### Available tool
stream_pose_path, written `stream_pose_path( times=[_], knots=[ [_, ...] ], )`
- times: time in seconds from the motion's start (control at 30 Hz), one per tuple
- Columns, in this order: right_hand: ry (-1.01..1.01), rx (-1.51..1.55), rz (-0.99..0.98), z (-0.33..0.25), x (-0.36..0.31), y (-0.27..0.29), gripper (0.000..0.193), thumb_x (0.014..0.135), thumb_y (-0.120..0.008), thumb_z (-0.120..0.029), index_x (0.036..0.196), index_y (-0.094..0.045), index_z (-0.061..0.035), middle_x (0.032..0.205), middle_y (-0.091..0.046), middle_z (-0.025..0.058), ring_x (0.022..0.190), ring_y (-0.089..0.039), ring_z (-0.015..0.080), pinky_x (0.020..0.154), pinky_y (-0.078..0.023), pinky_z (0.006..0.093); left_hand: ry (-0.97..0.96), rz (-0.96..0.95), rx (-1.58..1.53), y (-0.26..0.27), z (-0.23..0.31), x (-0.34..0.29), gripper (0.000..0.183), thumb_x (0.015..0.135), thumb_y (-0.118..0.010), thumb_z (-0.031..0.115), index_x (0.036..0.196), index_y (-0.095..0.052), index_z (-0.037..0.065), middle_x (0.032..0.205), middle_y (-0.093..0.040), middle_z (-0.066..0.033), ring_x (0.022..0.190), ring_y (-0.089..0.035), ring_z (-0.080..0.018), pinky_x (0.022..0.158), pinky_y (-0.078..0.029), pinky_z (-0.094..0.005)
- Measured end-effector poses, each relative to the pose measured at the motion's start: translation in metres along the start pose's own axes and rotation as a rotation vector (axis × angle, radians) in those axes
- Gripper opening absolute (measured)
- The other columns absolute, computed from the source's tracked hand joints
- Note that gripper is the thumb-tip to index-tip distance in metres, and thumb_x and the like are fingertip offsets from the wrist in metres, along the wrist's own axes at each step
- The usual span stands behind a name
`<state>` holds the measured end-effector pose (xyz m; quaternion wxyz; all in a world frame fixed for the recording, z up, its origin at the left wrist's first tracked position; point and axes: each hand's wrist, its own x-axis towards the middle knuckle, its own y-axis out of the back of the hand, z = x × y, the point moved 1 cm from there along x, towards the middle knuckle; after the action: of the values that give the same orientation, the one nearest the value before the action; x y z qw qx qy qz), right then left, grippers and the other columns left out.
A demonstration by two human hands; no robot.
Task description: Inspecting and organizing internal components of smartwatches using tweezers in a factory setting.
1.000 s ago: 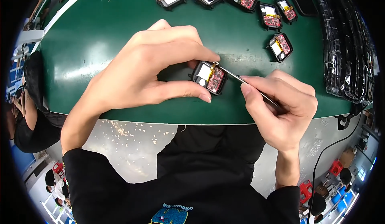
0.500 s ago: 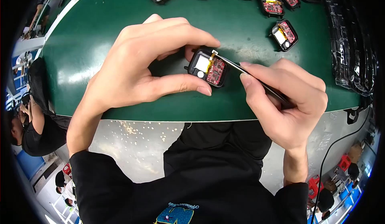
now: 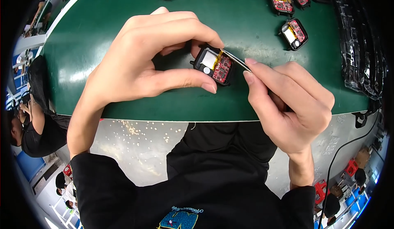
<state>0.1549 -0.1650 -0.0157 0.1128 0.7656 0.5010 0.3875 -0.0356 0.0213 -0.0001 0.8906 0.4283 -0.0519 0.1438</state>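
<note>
My left hand (image 3: 152,56) grips a small black open device case (image 3: 214,65) between thumb and fingers, just above the green table (image 3: 102,28). Inside the case I see a red circuit board and a white cell with a yellow strip. My right hand (image 3: 287,101) holds thin metal tweezers (image 3: 236,60), whose tip touches the case's upper right edge. Most of the tweezers' length is hidden in my fingers.
Several more open black cases with red boards (image 3: 293,33) lie along the far edge of the table. A stack of black trays (image 3: 361,52) stands at the right. A black cable (image 3: 340,155) hangs below the table edge. Another person (image 3: 33,122) sits at the left.
Both hands with the case and tweezers have shifted slightly toward the near edge of the table; the tweezers' tip stays at the case's edge.
</note>
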Motion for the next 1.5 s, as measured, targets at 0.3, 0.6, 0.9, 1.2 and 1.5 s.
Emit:
stream_pose_path(
  times=[0.3, 0.6, 0.9, 1.2, 1.5],
  knots=[
    [-0.186, 0.173, -0.114, -0.003, 0.004, 0.012, 0.022, 0.084, -0.083, 0.013, 0.105, -0.086, 0.0039, 0.069, -0.063, 0.0016, 0.058, -0.051, 0.0062, 0.053, -0.032, 0.025, 0.017, -0.089, -0.14, 0.005, -0.009, 0.0, 0.069, 0.065, -0.102, 0.041, 0.118, -0.083, 0.002, 0.101, -0.079, -0.0051, 0.073, -0.054, -0.0111, 0.065, -0.036, -0.0281],
    [-0.177, 0.168, -0.125, 0.001, 0.003, 0.01, 0.022, 0.083, -0.084, 0.012, 0.103, -0.087, 0.0022, 0.068, -0.063, 0.0005, 0.057, -0.05, 0.0058, 0.052, -0.031, 0.0252, -0.027, -0.105, -0.053, 0.006, -0.006, 0.001, 0.067, 0.066, -0.101, 0.042, 0.118, -0.083, 0.003, 0.101, -0.079, -0.0044, 0.076, -0.059, -0.0121, 0.067, -0.036, -0.0283],
    [-0.17, 0.18, -0.104, 0.0, 0.002, 0.007, 0.022, 0.083, -0.084, 0.011, 0.103, -0.087, 0.002, 0.069, -0.063, 0.0005, 0.057, -0.05, 0.0059, 0.052, -0.031, 0.0249, -0.117, -0.085, -0.048, 0.005, -0.006, 0.003, 0.061, 0.069, -0.1, 0.04, 0.113, -0.082, 0.002, 0.105, -0.083, -0.007, 0.084, -0.07, -0.0194, 0.076, -0.044, -0.0325],
    [-0.106, 0.159, -0.092, 0.001, 0.0, 0.007, 0.022, 0.082, -0.084, 0.012, 0.102, -0.086, 0.0024, 0.069, -0.065, 0.0013, 0.055, -0.052, 0.006, 0.051, -0.033, 0.0248, -0.074, -0.093, -0.047, 0.005, -0.002, 0.003, 0.059, 0.068, -0.1, 0.037, 0.112, -0.082, 0.002, 0.1, -0.081, -0.0071, 0.086, -0.07, -0.021, 0.079, -0.044, -0.0342],
    [-0.068, 0.15, -0.087, 0.0, -0.001, 0.005, 0.022, 0.082, -0.082, 0.013, 0.101, -0.086, 0.0032, 0.069, -0.065, 0.0021, 0.054, -0.052, 0.0067, 0.05, -0.033, 0.0254, -0.104, -0.087, -0.052, 0.003, -0.001, 0.001, 0.057, 0.069, -0.102, 0.029, 0.115, -0.081, 0.002, 0.101, -0.08, -0.0064, 0.086, -0.069, -0.0207, 0.079, -0.043, -0.0335]
  ],
)
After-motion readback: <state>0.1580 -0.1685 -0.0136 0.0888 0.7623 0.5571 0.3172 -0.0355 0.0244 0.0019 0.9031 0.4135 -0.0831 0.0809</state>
